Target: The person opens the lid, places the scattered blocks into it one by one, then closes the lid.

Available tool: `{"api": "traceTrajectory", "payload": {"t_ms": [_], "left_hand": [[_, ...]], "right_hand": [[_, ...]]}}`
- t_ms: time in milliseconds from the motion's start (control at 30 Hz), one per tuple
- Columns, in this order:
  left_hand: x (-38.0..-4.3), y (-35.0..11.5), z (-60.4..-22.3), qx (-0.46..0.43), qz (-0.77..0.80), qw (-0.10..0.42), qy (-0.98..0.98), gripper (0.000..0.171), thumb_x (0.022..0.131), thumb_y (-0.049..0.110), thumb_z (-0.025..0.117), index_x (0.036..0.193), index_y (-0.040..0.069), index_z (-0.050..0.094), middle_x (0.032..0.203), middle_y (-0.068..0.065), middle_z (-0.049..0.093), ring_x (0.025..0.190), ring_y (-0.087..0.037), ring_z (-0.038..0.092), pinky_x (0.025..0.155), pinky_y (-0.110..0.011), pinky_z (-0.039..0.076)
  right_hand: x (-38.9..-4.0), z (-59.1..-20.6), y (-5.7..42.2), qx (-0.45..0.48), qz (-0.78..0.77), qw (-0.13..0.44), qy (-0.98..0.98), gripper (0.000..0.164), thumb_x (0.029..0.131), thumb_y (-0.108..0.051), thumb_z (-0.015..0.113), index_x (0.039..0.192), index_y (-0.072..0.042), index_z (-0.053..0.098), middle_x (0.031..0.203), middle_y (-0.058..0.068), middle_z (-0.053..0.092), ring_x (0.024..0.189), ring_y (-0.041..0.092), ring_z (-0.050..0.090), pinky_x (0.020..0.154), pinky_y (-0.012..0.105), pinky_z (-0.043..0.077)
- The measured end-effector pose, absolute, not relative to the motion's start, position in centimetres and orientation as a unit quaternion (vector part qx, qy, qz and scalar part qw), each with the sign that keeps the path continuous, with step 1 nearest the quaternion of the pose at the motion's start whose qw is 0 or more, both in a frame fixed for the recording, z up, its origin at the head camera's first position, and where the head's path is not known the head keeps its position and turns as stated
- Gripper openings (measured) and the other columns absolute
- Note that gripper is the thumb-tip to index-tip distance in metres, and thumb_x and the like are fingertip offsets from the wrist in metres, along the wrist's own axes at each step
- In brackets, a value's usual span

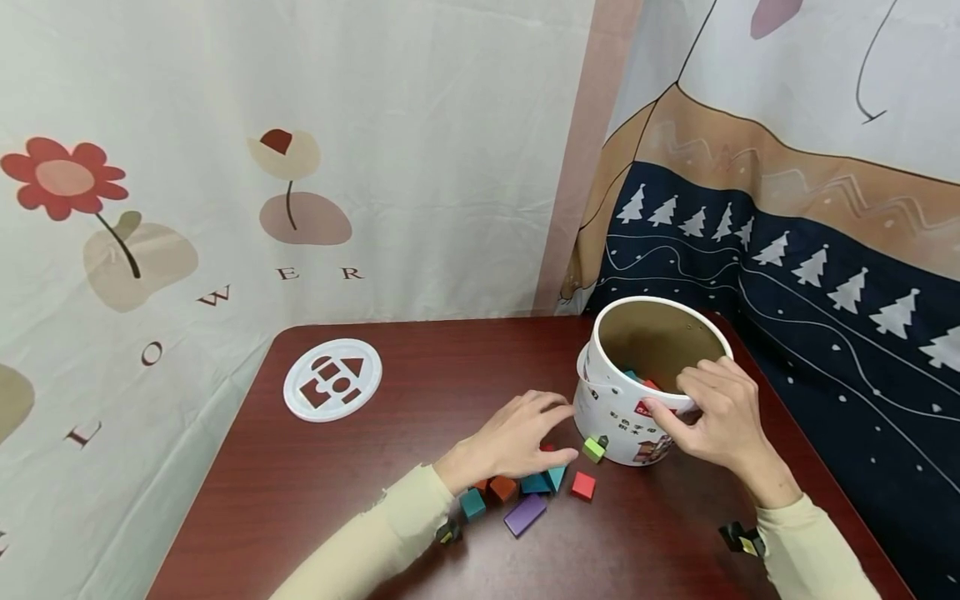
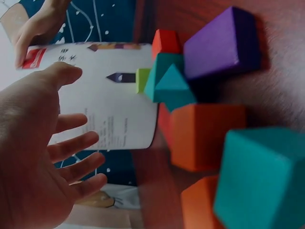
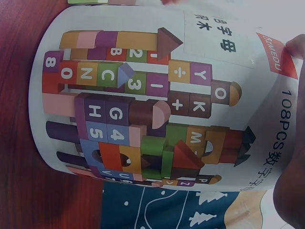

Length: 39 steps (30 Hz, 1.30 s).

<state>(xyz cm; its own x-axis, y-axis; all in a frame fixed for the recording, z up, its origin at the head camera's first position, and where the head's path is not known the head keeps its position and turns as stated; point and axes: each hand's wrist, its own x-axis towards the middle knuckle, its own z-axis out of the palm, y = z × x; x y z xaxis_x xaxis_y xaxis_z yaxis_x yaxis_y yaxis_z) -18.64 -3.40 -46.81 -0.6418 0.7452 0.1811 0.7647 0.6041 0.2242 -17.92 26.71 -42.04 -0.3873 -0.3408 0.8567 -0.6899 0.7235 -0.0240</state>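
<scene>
A white toy-block bucket (image 1: 606,421) stands upright on the table, its front printed with coloured blocks and lettering. My right hand (image 1: 716,412) grips its near right rim, fingers over the edge and thumb outside. Inside, a few coloured blocks show; the rest of the bottom is hidden. To the bucket's left, my left hand (image 1: 517,437) hovers over loose wooden blocks with fingers spread, holding nothing. Below it lie a purple block (image 1: 525,515), a teal cube (image 1: 472,504), an orange block (image 1: 503,488) and teal triangles (image 2: 174,88). A red cube (image 1: 583,486) and a green block (image 1: 593,450) sit closer to the bucket.
A round white lid (image 1: 296,400) with shape cut-outs lies at the table's back left. The dark red table (image 1: 300,508) meets a pale printed curtain (image 1: 450,167) behind and a navy tree-patterned cloth (image 1: 847,350) on the right.
</scene>
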Motion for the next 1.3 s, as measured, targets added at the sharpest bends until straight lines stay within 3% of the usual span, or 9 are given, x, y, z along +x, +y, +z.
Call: {"api": "traceTrajectory", "payload": {"t_ms": [267,500,833,1100,1300], "left_hand": [[-17.4,-2.8,-48.3,-0.427,-0.092,0.017,-0.899,0.06,0.091,0.058,0.064,0.136,0.019,0.068,0.129,0.0,0.062,0.109,-0.017,0.054,0.09,-0.034,0.05],[-17.0,-2.6,-49.5,-0.432,-0.065,0.018,-0.899,0.054,0.086,0.058,0.068,0.126,0.022,0.073,0.111,0.005,0.063,0.088,-0.013,0.053,0.071,-0.028,0.045],[-16.9,-2.6,-49.9,-0.444,-0.092,-0.008,-0.891,0.038,0.082,0.044,0.076,0.111,0.02,0.077,0.09,0.008,0.058,0.067,-0.004,0.05,0.067,-0.029,0.048],[-17.0,-2.6,-50.1,-0.459,-0.115,-0.009,-0.881,0.023,0.078,0.03,0.078,0.097,0.018,0.074,0.084,0.009,0.053,0.062,-0.003,0.047,0.052,-0.019,0.037],[-16.9,-2.6,-50.2,-0.461,-0.124,-0.014,-0.878,0.019,0.078,0.029,0.079,0.092,0.019,0.072,0.084,0.009,0.053,0.062,-0.003,0.046,0.05,-0.017,0.034]], "right_hand": [[-18.0,-42.3,27.0,0.316,0.191,0.449,-0.814,0.055,0.085,-0.055,0.063,0.051,-0.016,0.043,0.05,-0.003,0.038,0.052,0.016,0.035,0.053,0.038,0.027],[-18.1,-42.3,26.9,0.316,0.188,0.45,-0.814,0.055,0.085,-0.055,0.062,0.051,-0.015,0.044,0.05,-0.002,0.039,0.051,0.016,0.035,0.052,0.038,0.027],[-18.1,-42.2,26.9,0.315,0.189,0.446,-0.816,0.055,0.085,-0.055,0.063,0.051,-0.016,0.044,0.05,-0.002,0.039,0.052,0.016,0.036,0.053,0.038,0.027],[-18.1,-42.3,27.0,0.313,0.193,0.441,-0.819,0.054,0.084,-0.055,0.064,0.051,-0.017,0.043,0.05,-0.003,0.038,0.052,0.016,0.035,0.053,0.037,0.028],[-18.1,-42.5,27.1,0.31,0.192,0.438,-0.822,0.054,0.083,-0.055,0.064,0.051,-0.017,0.043,0.05,-0.003,0.039,0.052,0.016,0.036,0.054,0.038,0.028]]}}
